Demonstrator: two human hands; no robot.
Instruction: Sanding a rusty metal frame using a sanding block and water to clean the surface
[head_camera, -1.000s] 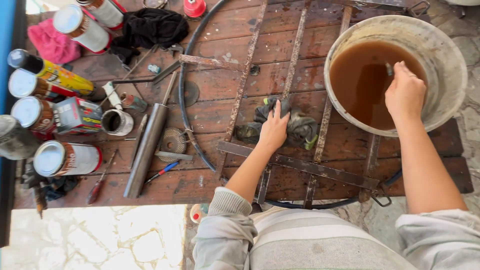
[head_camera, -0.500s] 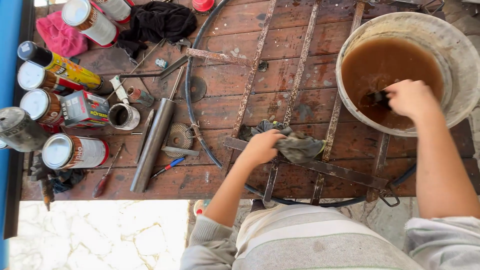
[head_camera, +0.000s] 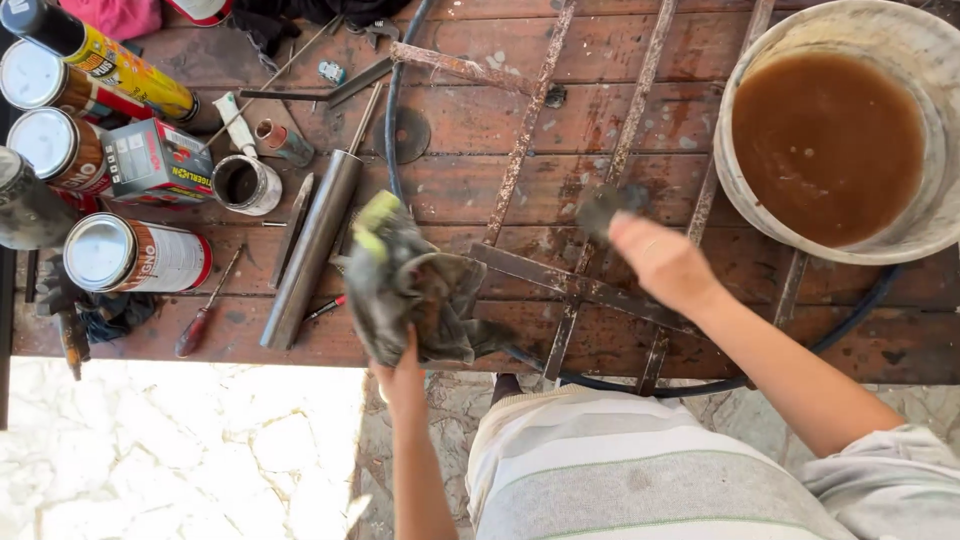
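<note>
Over the near edge of the wooden tabletop (head_camera: 480, 120), the left hand (head_camera: 402, 372) is clenched on the lower end of a dirty grey rag (head_camera: 410, 285), which hangs bunched above the fingers and carries a yellow-green patch at its top. That rag sits just right of a long steel tube (head_camera: 315, 245) lying on the boards. Further right, the right hand (head_camera: 665, 262) grips a small dark piece (head_camera: 603, 205) between its fingertips; the piece is blurred, so I cannot tell what it is. It is held above a rusty metal frame (head_camera: 575, 285) of flat bars that lies across the planks, well apart from the rag. Beyond that hand, at the far right corner, stands a pale bucket (head_camera: 935, 215) filled with brown water. Along the left side stand several paint cans (head_camera: 130, 255) and spray tins, a small open tin (head_camera: 243, 185), and a red-handled screwdriver (head_camera: 200, 322) near the tube.
</note>
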